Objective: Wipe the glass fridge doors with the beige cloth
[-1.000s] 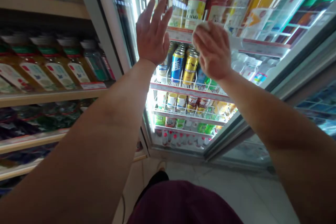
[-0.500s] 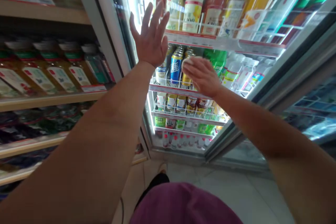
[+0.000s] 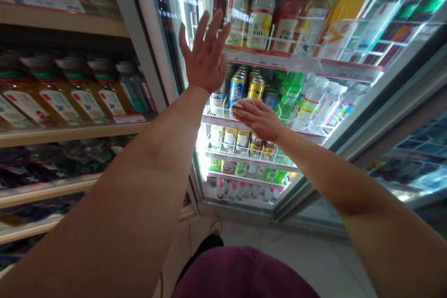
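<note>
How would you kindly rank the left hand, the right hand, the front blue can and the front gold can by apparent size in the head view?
1. The left hand
2. The right hand
3. The blue can and the gold can: unranked, since the right hand hides the gold can's lower part.

Bottles (image 3: 260,25) stand above cans (image 3: 256,87) behind the fridge door (image 3: 237,208).

A blue can (image 3: 237,87) bears white lettering, a gold can (image 3: 256,87) dark marks, and the clothing (image 3: 242,274) is purple.
</note>
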Motion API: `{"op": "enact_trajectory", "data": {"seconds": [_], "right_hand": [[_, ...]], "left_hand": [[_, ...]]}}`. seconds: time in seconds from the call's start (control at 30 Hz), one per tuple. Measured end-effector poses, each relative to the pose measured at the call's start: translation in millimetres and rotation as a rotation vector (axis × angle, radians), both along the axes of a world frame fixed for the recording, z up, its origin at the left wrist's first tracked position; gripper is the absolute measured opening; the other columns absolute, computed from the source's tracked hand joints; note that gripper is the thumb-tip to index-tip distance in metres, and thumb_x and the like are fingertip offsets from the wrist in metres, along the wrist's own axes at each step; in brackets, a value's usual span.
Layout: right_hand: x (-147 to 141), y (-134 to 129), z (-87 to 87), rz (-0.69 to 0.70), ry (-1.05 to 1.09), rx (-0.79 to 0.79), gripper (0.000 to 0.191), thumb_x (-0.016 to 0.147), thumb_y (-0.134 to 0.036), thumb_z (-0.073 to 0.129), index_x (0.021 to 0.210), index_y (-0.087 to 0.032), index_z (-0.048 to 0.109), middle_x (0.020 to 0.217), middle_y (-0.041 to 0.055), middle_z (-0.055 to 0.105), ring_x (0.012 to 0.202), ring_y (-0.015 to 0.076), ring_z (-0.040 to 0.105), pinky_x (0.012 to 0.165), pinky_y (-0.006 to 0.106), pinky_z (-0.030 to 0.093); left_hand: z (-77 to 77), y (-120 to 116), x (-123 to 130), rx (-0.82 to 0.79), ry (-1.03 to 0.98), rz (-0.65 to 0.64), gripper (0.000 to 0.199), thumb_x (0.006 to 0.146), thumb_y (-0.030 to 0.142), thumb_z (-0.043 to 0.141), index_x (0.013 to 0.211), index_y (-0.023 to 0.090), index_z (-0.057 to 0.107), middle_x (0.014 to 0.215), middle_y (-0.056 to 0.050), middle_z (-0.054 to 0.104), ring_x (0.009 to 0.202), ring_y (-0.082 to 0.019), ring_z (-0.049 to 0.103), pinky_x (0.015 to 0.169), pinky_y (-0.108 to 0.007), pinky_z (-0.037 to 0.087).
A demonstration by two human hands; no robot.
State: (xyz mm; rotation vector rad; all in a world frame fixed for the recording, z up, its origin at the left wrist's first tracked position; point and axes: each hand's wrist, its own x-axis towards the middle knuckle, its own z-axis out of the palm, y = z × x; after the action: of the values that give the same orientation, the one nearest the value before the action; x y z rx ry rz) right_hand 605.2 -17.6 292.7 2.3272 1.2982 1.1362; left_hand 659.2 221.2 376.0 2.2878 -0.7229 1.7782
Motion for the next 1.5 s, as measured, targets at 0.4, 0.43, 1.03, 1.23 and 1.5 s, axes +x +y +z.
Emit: {"op": "enact_trajectory", "data": {"seconds": [0.4,0.43,1.03,1.23,1.5], "right_hand": [[-6.7,-34.3,-10.3,0.018,-0.114,0.186,0.062,0.105,-0.023,0.043,0.163,-0.035,0.021,0.157,-0.0037,0.050,0.153,0.0210,0.033,0.129,0.047,0.024],[-9.0,-36.9,-16.3,0.038,-0.083,0.095,0.064,0.105,-0.022,0.044,0.163,-0.036,0.020,0.155,-0.0052,0.052,0.151,0.0184,0.037,0.129,0.043,0.026],[-35.9,-110.9,-12.1,-0.190,0.096,0.212,0.047,0.105,-0.026,0.044,0.149,-0.040,0.049,0.152,-0.0073,0.054,0.150,0.0213,0.038,0.127,0.051,0.028],[-41.2,-137.3,-35.6,-0.267,-0.135,0.286,0.045,0.102,-0.027,0.050,0.147,-0.030,0.055,0.149,0.0029,0.059,0.151,0.0274,0.037,0.124,0.054,0.030],[-43.9,-170.2,-25.2,-0.338,-0.217,0.366,0.042,0.102,-0.028,0.046,0.142,-0.028,0.060,0.148,0.0058,0.059,0.148,0.0284,0.041,0.121,0.054,0.034]], "left_hand": [[1.0,0.3,1.0,-0.067,0.061,-0.144,0.058,0.102,0.043,0.040,0.158,0.027,0.035,0.167,0.008,0.023,0.158,-0.020,0.011,0.129,-0.059,-0.012],[1.5,0.7,0.8,-0.078,0.086,-0.161,0.059,0.101,0.043,0.041,0.158,0.028,0.035,0.167,0.009,0.022,0.158,-0.019,0.010,0.130,-0.057,-0.013],[2.5,1.3,3.0,-0.066,0.106,-0.182,0.062,0.102,0.050,0.035,0.159,0.027,0.032,0.168,0.011,0.017,0.158,-0.018,0.005,0.128,-0.055,-0.019],[3.8,-0.1,2.3,-0.105,0.163,-0.215,0.063,0.100,0.056,0.039,0.158,0.032,0.034,0.167,0.017,0.016,0.158,-0.018,0.003,0.127,-0.049,-0.024],[5.0,-0.1,4.3,-0.158,0.182,-0.256,0.071,0.094,0.068,0.043,0.155,0.032,0.040,0.165,0.018,0.021,0.158,-0.018,0.007,0.129,-0.044,-0.023]]}}
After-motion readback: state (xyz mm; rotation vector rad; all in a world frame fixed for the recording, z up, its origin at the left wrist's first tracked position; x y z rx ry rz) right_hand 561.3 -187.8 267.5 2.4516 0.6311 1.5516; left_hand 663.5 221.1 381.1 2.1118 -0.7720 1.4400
